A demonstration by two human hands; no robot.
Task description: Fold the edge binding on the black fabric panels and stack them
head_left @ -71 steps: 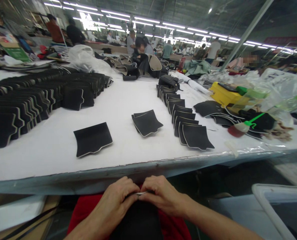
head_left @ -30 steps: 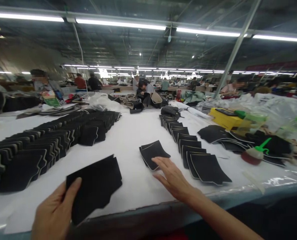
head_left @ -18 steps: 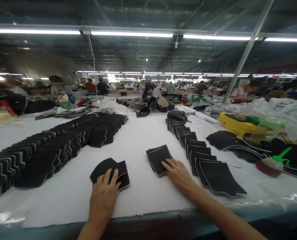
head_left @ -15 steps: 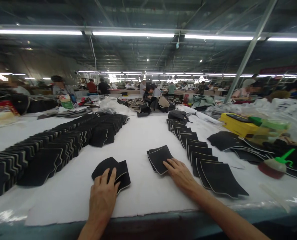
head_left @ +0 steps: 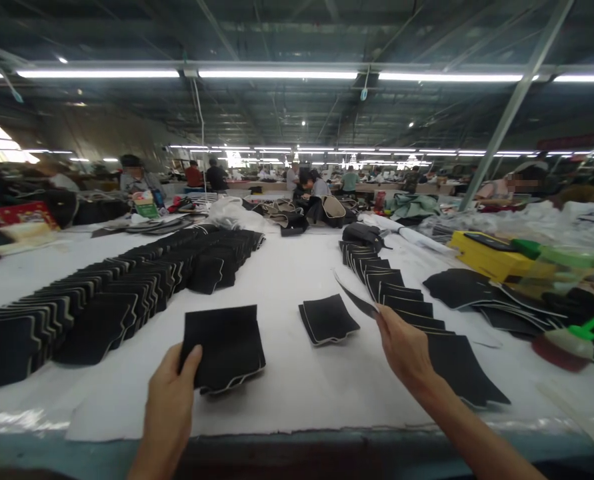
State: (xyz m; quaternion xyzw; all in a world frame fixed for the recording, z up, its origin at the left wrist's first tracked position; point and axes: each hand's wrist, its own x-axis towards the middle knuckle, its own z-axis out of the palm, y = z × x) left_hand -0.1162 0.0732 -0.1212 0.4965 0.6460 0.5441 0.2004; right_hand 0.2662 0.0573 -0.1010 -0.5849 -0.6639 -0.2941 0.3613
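Panels [head_left: 227,343] in left hand [head_left: 171,393] — small stack [head_left: 329,318] beside, yellow box [head_left: 489,259]

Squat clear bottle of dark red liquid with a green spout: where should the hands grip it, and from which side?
Probably around the bottle's rounded body, from the near side. The body is broad, while the green spout is thin and looks a weaker hold. White table covering lies in front; black panels crowd behind.

Tube lights [head_left: 277,75] glow beneath a dark ceiling [head_left: 297,33] — bright window [head_left: 1,145] far left.
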